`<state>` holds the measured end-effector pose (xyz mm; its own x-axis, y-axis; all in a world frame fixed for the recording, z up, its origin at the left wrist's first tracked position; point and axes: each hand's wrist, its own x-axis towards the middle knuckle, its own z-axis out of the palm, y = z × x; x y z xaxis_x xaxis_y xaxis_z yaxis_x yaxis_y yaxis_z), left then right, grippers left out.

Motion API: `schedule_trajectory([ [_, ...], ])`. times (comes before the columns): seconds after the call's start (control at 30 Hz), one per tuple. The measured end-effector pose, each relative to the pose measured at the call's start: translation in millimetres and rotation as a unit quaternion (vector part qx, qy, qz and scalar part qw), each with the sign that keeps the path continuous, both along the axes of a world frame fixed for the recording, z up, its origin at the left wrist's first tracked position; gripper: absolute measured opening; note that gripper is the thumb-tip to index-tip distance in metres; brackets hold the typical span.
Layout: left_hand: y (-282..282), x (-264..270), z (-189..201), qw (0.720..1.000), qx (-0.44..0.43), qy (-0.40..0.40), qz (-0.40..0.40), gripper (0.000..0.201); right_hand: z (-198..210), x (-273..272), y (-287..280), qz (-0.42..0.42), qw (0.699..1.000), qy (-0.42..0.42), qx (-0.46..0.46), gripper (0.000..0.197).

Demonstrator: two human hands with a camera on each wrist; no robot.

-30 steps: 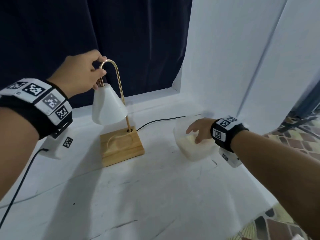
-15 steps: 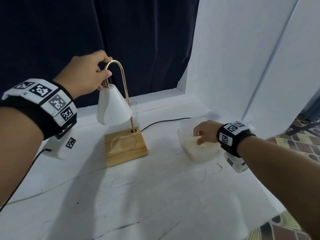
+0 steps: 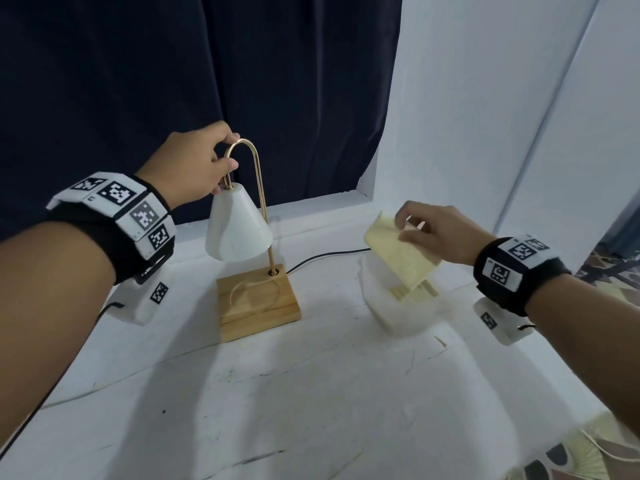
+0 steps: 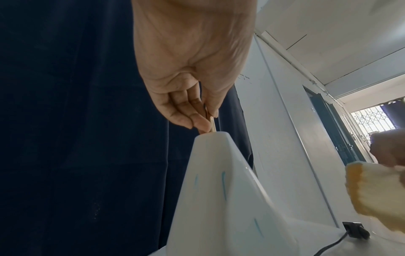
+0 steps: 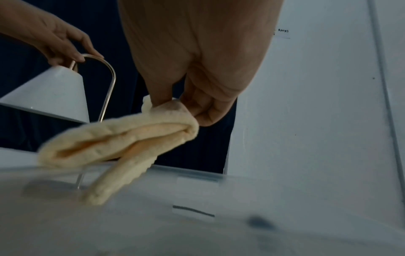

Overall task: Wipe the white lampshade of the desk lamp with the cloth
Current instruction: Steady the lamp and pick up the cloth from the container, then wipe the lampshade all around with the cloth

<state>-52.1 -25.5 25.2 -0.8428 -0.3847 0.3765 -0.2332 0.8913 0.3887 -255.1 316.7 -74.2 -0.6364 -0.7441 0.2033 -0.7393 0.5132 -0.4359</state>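
The desk lamp has a white cone lampshade [image 3: 238,230] [image 4: 219,199] [image 5: 50,93], a curved brass rod [image 3: 258,188] and a wooden base [image 3: 258,303]. My left hand [image 3: 194,164] [image 4: 197,110] pinches the brass rod just above the shade. To the right, my right hand [image 3: 429,233] [image 5: 188,107] pinches a folded pale yellow cloth [image 3: 401,254] [image 5: 118,138] [image 4: 377,195], which hangs above a translucent plastic tub [image 3: 388,306]. The cloth is apart from the shade.
A black cord [image 3: 325,258] runs from the lamp base along the white table [image 3: 311,393]. More yellow cloth lies in the tub. A dark curtain [image 3: 173,81] hangs behind and a white wall [image 3: 485,116] stands at the right. The table edge is near the lower right.
My right hand has lifted out of the tub with the yellow cloth pinched in it. My left hand keeps its hold on the lamp's rod.
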Motion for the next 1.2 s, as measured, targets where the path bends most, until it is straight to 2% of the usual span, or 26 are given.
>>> schedule_trajectory([
  [0.13, 0.4, 0.7, 0.7, 1.000, 0.009, 0.000, 0.000, 0.024, 6.7, 11.5, -21.0, -0.004, 1.000, -0.016, -0.024, 0.019],
  [0.23, 0.0, 1.5, 2.5, 1.000, 0.017, -0.007, 0.000, 0.024, 12.6, 27.3, -46.2, 0.018, 0.995, -0.049, -0.088, 0.026],
  [0.43, 0.8, 5.6, 6.0, 0.999, 0.029, -0.023, -0.010, 0.025, 25.2, 62.8, -92.0, 0.067, 0.953, -0.191, -0.226, 0.037],
  [0.5, 0.9, 8.1, 8.6, 0.999, 0.039, -0.031, -0.017, 0.025, 26.4, 71.6, -104.1, 0.081, 0.918, -0.258, -0.289, 0.041],
  [0.57, 1.0, 9.6, 12.5, 0.998, 0.046, -0.043, -0.020, 0.025, 26.6, 80.5, -117.0, 0.095, 0.862, -0.363, -0.341, 0.044],
  [0.63, 1.5, 10.0, 15.7, 0.997, 0.052, -0.048, -0.022, 0.025, 24.8, 89.0, -130.6, 0.100, 0.818, -0.435, -0.363, 0.045],
  [0.83, -0.2, 10.7, 17.9, 0.997, 0.045, -0.055, -0.041, 0.026, 8.6, 112.7, -171.2, 0.077, 0.740, -0.521, -0.418, 0.041],
  [0.9, -3.4, 12.2, 18.4, 0.996, 0.049, -0.058, -0.049, 0.028, 1.7, 118.9, -184.6, 0.075, 0.748, -0.509, -0.419, 0.032],
  [1.0, -10.2, 11.6, 16.4, 0.995, 0.046, -0.065, -0.066, 0.030, -8.6, 123.8, -199.0, 0.069, 0.836, -0.399, -0.370, 0.041],
  [1.07, -16.5, 12.0, 14.4, 0.994, 0.047, -0.065, -0.079, 0.038, -12.3, 124.4, -206.2, 0.054, 0.875, -0.331, -0.349, 0.043],
  [1.13, -24.0, 13.2, 13.3, 0.991, 0.058, -0.069, -0.102, 0.058, -18.2, 122.6, -211.4, 0.060, 0.895, -0.283, -0.339, 0.048],
  [1.2, -31.8, 13.8, 13.9, 0.988, 0.054, -0.077, -0.123, 0.067, -24.5, 118.8, -215.0, 0.059, 0.906, -0.264, -0.325, 0.056],
])
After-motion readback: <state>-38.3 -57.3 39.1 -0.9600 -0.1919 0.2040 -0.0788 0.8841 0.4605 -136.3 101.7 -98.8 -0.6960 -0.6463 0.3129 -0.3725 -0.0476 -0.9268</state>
